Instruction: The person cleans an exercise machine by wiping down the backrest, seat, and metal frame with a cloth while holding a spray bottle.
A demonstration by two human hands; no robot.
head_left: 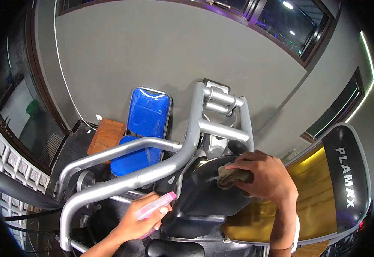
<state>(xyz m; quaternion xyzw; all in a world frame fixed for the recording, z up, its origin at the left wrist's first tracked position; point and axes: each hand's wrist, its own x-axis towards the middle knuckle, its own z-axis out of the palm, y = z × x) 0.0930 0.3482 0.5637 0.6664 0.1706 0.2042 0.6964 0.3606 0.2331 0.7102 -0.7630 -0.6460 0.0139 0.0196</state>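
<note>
My left hand (146, 216) is wrapped round a pink spray bottle (156, 205), low in the middle of the view and left of the black seat pad. Bunched in my right hand (266, 175) is a grey-brown cloth (234, 176), which rests against the upper part of the black padded backrest (212, 195) of a gym machine. The fingers of my right hand curl over the cloth from the right. Silver tubes of the machine frame (152, 171) run up on the left of the pad.
A blue folding chair (149, 111) and a brown wooden stool (106, 136) stand by the grey wall behind the frame. On the right is a yellow and black panel (345, 180) lettered PLAMAX. Windows are above.
</note>
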